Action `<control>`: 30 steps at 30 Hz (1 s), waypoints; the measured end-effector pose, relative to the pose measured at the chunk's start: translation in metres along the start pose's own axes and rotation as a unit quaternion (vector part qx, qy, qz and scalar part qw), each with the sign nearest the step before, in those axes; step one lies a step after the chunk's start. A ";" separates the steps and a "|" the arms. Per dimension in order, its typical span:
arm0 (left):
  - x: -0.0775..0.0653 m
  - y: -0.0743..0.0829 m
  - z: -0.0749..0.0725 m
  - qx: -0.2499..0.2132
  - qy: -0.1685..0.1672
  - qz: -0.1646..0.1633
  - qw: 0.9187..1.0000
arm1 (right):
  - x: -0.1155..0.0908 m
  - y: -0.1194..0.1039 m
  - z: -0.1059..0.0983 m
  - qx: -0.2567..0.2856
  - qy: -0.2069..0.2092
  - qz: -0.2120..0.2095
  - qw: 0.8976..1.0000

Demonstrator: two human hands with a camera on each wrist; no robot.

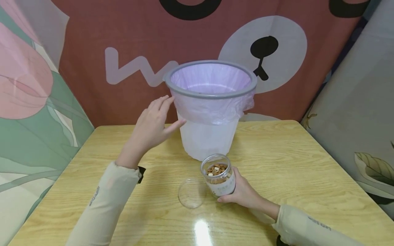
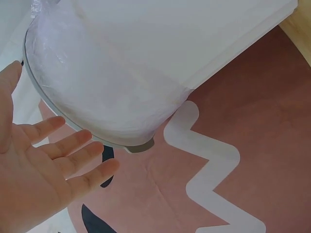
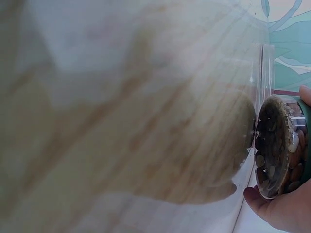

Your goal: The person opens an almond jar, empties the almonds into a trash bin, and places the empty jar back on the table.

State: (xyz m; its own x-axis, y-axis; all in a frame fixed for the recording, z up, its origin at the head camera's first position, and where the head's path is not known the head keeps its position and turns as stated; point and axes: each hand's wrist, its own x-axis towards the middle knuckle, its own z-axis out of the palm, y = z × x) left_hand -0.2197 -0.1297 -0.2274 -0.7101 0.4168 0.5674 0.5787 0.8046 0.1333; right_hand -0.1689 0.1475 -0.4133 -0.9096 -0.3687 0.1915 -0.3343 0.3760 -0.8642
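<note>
My right hand (image 1: 244, 193) grips a clear jar (image 1: 224, 186) with a pale printed label, its thumb across the near side. The jar has no lid on and leans slightly; brown nuts with a few whitish pieces (image 1: 217, 168) show inside. In the right wrist view the jar's base (image 3: 272, 150) faces the camera just over the tabletop. My left hand (image 1: 152, 121) is raised beside a white bin (image 1: 206, 138), fingers spread and holding nothing. Its fingertips are close to the bin's grey rim (image 1: 212, 95); in the left wrist view the palm (image 2: 39, 189) shows.
A round clear lid (image 1: 192, 193) lies on the wooden table (image 1: 261, 150), left of the jar. A thin purplish bag (image 1: 212, 109) lines the bin and folds over its rim. Behind the table hangs a reddish printed cloth (image 1: 132, 30), with patterned cloths at both sides.
</note>
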 end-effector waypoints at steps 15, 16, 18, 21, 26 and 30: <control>0.010 0.002 0.001 0.008 0.004 -0.008 1.000 | 0.000 0.000 0.000 -0.003 -0.003 -0.004 1.000; 0.011 0.002 0.001 0.007 0.007 -0.008 1.000 | 0.000 0.001 0.000 -0.002 -0.004 -0.005 1.000; 0.012 0.001 0.002 0.006 0.009 -0.010 1.000 | 0.000 0.002 0.000 -0.002 -0.005 -0.006 1.000; 0.015 0.001 0.003 0.002 0.012 -0.013 1.000 | 0.000 0.002 0.000 -0.002 -0.004 -0.006 1.000; 0.019 0.001 0.004 -0.002 0.015 -0.016 1.000 | 0.000 0.001 0.001 -0.003 0.003 -0.007 1.000; 0.020 0.002 0.003 0.001 0.022 -0.015 1.000 | 0.000 -0.001 0.001 0.001 0.004 -0.011 1.000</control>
State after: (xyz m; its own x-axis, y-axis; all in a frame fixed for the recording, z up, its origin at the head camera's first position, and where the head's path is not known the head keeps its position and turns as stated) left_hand -0.2345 -0.1187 -0.2180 -0.7085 0.3744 0.5983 0.5570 0.8172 0.1482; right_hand -0.1682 0.1468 -0.4129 -0.9040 -0.3700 0.2143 -0.3540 0.3663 -0.8605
